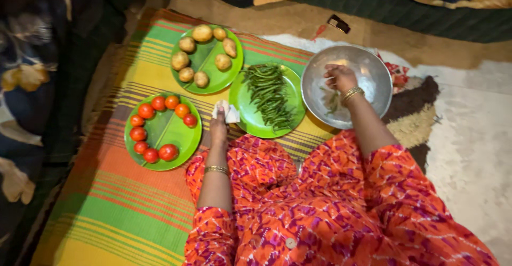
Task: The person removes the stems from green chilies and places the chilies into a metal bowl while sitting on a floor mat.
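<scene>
- Left hand point(218, 124) clenched on a white cloth point(228, 112), beside the plate of green beans point(269, 96)
- Right hand point(340, 77) inside the steel bowl point(373, 71); fingers pinching a bean, I think

Few green beans point(332, 101) lie in steel bowl point(373, 68).

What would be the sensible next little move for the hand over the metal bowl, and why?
Probably the right hand lets go of its green bean into the metal bowl and reaches back to the heap of beans on the green plate. Only a few beans lie in the bowl; most remain on the plate, while the left hand holds something white.
</scene>
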